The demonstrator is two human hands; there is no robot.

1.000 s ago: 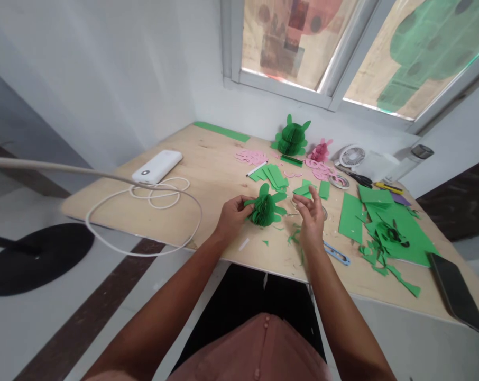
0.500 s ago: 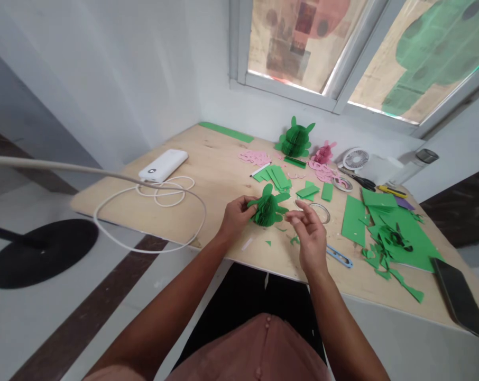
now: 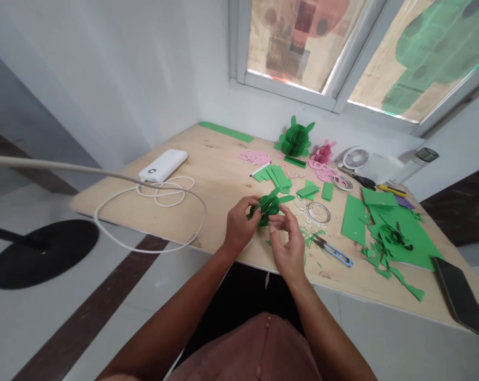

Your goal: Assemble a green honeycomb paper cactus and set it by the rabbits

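A green folded-paper animal figure [image 3: 272, 202] with long ears is held just above the front of the table. My left hand [image 3: 239, 223] pinches its left side between thumb and fingers. On the other side, my right hand [image 3: 287, 241] has its curled fingertips against the figure's lower right, partly covering the layers. Blue-handled thread snips [image 3: 338, 253] lie on the table right of my right hand, among green paper scraps. Beyond that hand is a roll of tape [image 3: 319, 212].
Green paper strips [image 3: 277, 177], a larger green paper animal [image 3: 296, 138] and a smaller pink one [image 3: 323, 152] occupy the back. Green sheets [image 3: 416, 238] and a dark phone [image 3: 459, 296] lie right. A white power bank [image 3: 164, 165] with a looping cable [image 3: 120, 246] is left.
My right hand has moved left and now touches the figure, which has tilted in my left hand. The thread snips and tape roll are less covered by the right hand.
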